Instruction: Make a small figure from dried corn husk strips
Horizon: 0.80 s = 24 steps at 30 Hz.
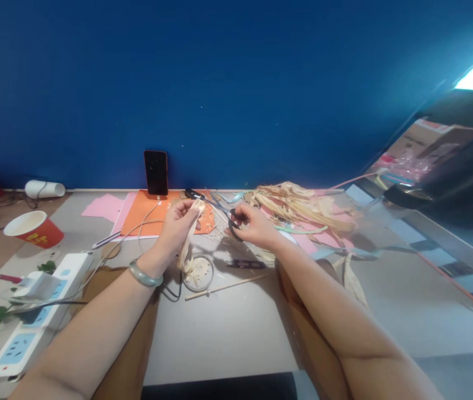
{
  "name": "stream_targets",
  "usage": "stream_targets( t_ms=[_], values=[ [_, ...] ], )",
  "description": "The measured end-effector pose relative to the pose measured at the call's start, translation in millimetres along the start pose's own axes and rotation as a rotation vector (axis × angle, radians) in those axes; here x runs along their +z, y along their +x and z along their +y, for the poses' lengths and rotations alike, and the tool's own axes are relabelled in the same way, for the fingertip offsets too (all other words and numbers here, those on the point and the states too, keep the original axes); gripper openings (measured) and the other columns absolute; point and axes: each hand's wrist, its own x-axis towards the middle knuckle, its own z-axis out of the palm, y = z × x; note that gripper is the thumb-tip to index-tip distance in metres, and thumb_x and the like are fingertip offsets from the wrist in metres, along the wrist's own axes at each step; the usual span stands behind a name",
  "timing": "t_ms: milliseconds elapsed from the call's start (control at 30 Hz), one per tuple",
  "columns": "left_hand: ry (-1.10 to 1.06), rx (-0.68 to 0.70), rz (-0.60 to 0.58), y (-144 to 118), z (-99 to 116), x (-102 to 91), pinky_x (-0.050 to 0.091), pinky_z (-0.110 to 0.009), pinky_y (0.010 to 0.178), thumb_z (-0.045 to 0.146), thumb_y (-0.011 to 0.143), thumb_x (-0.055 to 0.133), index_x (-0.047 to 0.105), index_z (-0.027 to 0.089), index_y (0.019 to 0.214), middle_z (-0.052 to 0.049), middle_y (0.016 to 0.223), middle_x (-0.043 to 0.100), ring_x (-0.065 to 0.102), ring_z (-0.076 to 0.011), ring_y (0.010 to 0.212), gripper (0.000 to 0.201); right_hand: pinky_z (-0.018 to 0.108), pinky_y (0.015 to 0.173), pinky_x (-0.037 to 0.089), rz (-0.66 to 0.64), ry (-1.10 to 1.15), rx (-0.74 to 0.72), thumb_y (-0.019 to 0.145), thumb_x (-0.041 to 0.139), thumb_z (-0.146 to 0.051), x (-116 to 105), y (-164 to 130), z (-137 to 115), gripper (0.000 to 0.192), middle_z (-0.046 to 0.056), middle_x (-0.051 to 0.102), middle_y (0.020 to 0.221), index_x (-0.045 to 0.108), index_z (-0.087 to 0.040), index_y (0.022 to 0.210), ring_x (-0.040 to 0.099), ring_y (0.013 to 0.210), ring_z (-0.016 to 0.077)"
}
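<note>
Deep blue wall fills the background, and a grey counter (228, 328) runs along its foot. On the counter, an orange sheet (145, 214) lies against the wall, and everything else sits around it. A dark phone (155, 171) stands upright at the sheet's back edge, leaning on the wall, with a white cable running forward from it.

Just in front of the orange sheet, the left hand (178, 225) is raised, its fingers pinched on the top of a pale husk strip (187, 244) that hangs down from them. The strip's lower end reaches a small clear dish (197, 273) holding more pale shreds, nearer the person than the sheet. A green bangle circles the left wrist.

To the right of the sheet's front corner, the right hand (253, 225) has its fingers clenched through the black handles of a pair of scissors (215, 206). The blades point left toward the top of the strip, close to the left fingertips; whether they touch it cannot be told.

Right of the sheet lies a heap of dried husks (303, 205) on pink paper. Left of the sheet stand a red paper cup (34, 228) and, nearer the person, a white power strip (36, 316). A thin wooden stick (226, 287) lies just beside the dish.
</note>
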Motion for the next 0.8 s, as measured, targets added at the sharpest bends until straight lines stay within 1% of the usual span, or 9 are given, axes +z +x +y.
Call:
stream_targets(
  t_ms=[100,200,367,533,800],
  values=[
    [-0.005,0.018,0.004,2.0,-1.5,-2.6,0.045,-0.021,0.046,0.041,0.07,0.072,0.063,0.014,0.088,0.0,0.069,0.063,0.053,-0.0069,0.048,0.034,0.026,0.059,0.034,-0.063,-0.081,-0.034,0.063,0.07,-0.037,-2.0,-0.5,-1.7,0.031,0.0,0.051,0.072,0.047,-0.019,0.073,0.043,0.064,0.0123],
    [0.044,0.05,-0.002,0.9,-0.3,-3.5,0.044,-0.02,0.045,0.041,0.07,0.073,0.064,0.014,0.085,0.0,0.069,0.063,0.053,-0.0067,0.047,0.033,0.026,0.058,0.032,-0.074,-0.123,-0.017,0.062,0.071,-0.041,0.1,0.0,-1.8,0.035,0.0,0.049,0.071,0.046,-0.019,0.071,0.042,0.063,0.0121],
    [0.084,0.069,-0.023,-2.4,3.3,0.2,0.041,-0.019,0.042,0.038,0.07,0.071,0.063,0.014,0.075,0.002,0.057,0.057,0.049,-0.0063,0.043,0.026,0.024,0.056,0.03,-0.073,-0.111,-0.017,0.062,0.071,-0.042,3.2,0.1,-3.0,0.036,-0.002,0.048,0.066,0.044,-0.019,0.066,0.04,0.061,0.0109],
    [0.088,0.04,-0.026,-3.3,5.5,3.7,0.04,-0.019,0.039,0.037,0.068,0.072,0.062,0.014,0.071,0.003,0.053,0.055,0.048,-0.0061,0.04,0.025,0.023,0.054,0.028,-0.103,-0.056,0.013,0.064,0.071,-0.042,1.7,-1.2,-5.8,0.035,-0.003,0.046,0.061,0.045,-0.018,0.064,0.038,0.058,0.0096],
    [0.086,0.019,-0.046,-2.2,2.5,1.2,0.04,-0.018,0.039,0.04,0.066,0.073,0.061,0.015,0.068,0.003,0.051,0.055,0.049,-0.0064,0.04,0.028,0.023,0.053,0.027,-0.137,-0.06,0.024,0.063,0.071,-0.044,-0.4,-1.2,-6.8,0.036,-0.004,0.046,0.06,0.045,-0.018,0.064,0.037,0.057,0.0094]
  ],
)
